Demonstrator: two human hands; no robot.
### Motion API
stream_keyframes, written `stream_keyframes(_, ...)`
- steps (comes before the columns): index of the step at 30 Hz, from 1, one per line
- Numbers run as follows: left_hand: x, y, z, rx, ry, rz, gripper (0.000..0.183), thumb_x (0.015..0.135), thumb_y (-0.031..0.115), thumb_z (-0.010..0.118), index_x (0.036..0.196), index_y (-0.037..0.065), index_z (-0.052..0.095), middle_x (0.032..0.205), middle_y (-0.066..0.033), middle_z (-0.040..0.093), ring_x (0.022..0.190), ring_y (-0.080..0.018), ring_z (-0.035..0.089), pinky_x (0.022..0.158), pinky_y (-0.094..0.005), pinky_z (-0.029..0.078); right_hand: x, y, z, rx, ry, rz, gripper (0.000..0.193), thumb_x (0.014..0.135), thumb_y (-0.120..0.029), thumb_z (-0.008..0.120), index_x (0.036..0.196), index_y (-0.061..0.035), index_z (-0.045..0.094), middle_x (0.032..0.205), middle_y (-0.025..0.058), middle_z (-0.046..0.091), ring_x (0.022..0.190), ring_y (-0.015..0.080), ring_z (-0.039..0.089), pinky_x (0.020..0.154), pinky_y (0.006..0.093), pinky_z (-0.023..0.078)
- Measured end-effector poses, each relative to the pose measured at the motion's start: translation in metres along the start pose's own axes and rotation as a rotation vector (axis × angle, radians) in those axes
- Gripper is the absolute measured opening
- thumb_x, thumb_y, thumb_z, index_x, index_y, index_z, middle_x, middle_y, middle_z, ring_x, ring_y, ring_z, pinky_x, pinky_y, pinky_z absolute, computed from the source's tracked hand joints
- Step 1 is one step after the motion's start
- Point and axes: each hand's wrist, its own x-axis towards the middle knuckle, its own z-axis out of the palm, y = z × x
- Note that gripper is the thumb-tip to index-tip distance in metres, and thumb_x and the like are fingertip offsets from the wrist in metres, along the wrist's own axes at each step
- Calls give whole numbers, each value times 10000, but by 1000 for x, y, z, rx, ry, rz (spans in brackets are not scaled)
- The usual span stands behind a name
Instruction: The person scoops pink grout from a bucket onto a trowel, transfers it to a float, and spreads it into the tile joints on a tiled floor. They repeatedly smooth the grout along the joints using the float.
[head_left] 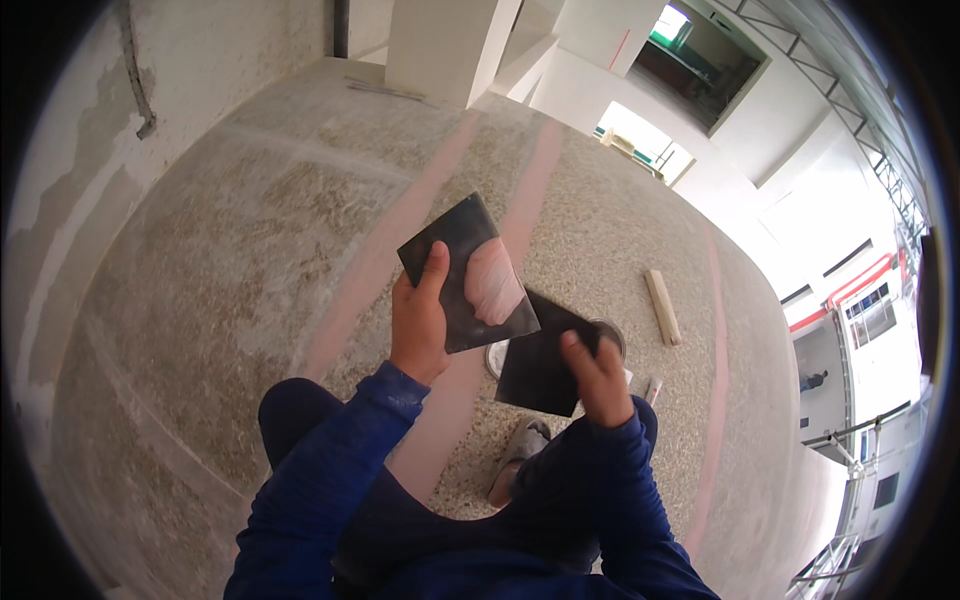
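My left hand (418,325) is closed on a flat black spreader (446,290), its thumb lying on the upper face. A lump of smooth pink filler paste (494,285) sits on that face, toward the right side. My right hand (602,385) grips a second flat black spreader (540,365), thumb on top. No paste shows on the part I can see. This second spreader is tilted and slightly blurred, and its upper corner comes close to the lower right edge of the first. Behind it stands a round container (494,360), mostly hidden, with only bits of its rim showing.
Pink filler strips (400,245) run along the rough speckled floor (250,270). A pale wood block (662,307) lies to the right, with a small light-coloured stick-like item (655,389) nearer my right knee. A patched wall (80,130) rises at left; a white pillar (440,50) stands ahead.
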Motion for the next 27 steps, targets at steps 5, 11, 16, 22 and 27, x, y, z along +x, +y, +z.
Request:
stream_keyframes(5, 2, -4, 0, -76, -7, -28, 543, 1015, 435, 623, 1340, 7, 546, 1265, -103, 643, 1086, -207, 675, 900, -344, 575, -5, 4, -6, 331, 228, 151, 335, 1004, -223, 646, 1227, 25, 618, 1106, 82, 699, 974, 150, 661, 855, 293, 528)
stream_keyframes(11, -1, -17, 5, 68, -85, 9, 493, 1051, 435, 556, 1290, 4, 580, 1203, -94, 655, 1068, -183, 666, 882, -330, 567, 4, -13, 10, 121, 52, 141, 336, 1002, -221, 642, 1204, 48, 627, 1076, 100, 708, 935, 154, 679, 811, 301, 543)
stream_keyframes(16, -6, -8, 6, 57, -72, -146, 455, 1086, 397, 491, 1243, -15, 603, 1145, -105, 672, 1020, -178, 676, 836, -316, 570, 8, -81, -10, -797, -260, -237, 301, 941, -85, 654, 1241, -80, 684, 1119, 105, 726, 939, 235, 700, 856, 357, 543)
stream_keyframes(22, -5, 0, 6, -57, -81, -219, 456, 1062, 421, 529, 1261, 14, 583, 1150, -105, 681, 983, -208, 708, 824, -348, 608, 28, -98, 1, -1436, -482, -903, 515, 791, -34, 707, 1218, -320, 734, 1269, 19, 689, 1276, 285, 561, 1142, 539, 341)
stream_keyframes(27, -7, -6, 7, -25, -115, -271, 478, 1059, 439, 528, 1271, 14, 581, 1159, -106, 683, 1011, -210, 704, 832, -353, 605, 55, -98, -18, -1365, -371, -947, 474, 799, -42, 700, 1195, -297, 748, 1319, 12, 669, 1303, 286, 544, 1172, 549, 309)
